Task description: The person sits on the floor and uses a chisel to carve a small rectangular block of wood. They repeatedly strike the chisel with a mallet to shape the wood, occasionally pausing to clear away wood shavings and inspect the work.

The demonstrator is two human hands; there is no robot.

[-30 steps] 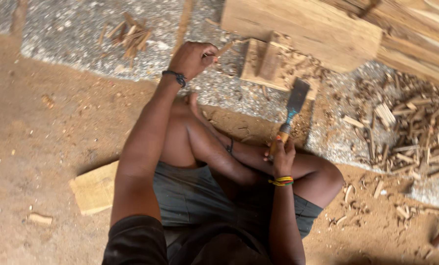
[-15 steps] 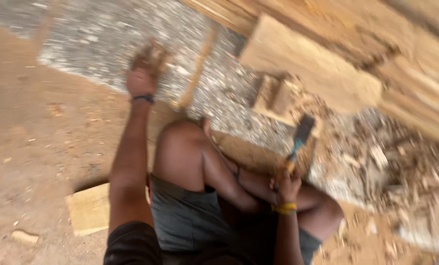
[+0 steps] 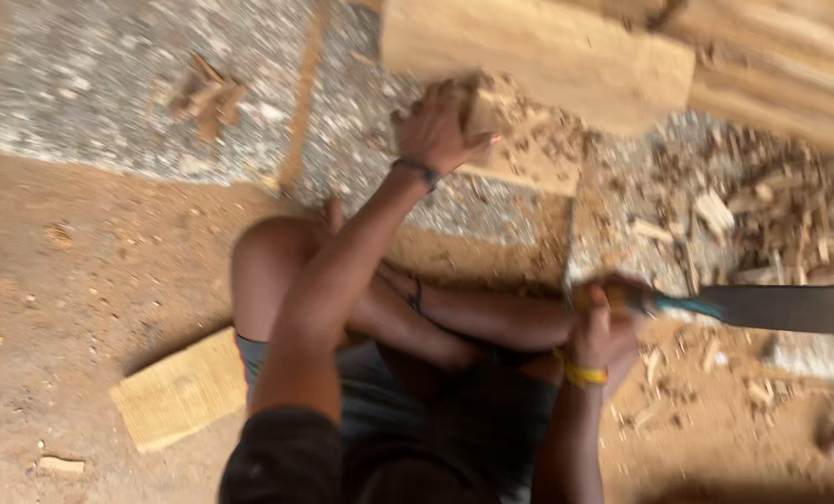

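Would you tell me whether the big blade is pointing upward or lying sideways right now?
Sideways. The blade runs roughly level out to the right from the right hand, which grips its handle.

The long flat blade [image 3: 790, 309] was dark grey, with a teal band where it met the orange-brown handle. A yellow bangle [image 3: 585, 374] circled one wrist; a thin dark band [image 3: 419, 169] circled the other. The rectangular wooden block [image 3: 182, 399] was pale straw-yellow with fine grain lines. The ground [image 3: 81, 280] was reddish brown, the stone slab [image 3: 90, 84] speckled grey and white. The shorts [image 3: 389, 392] were slate grey.
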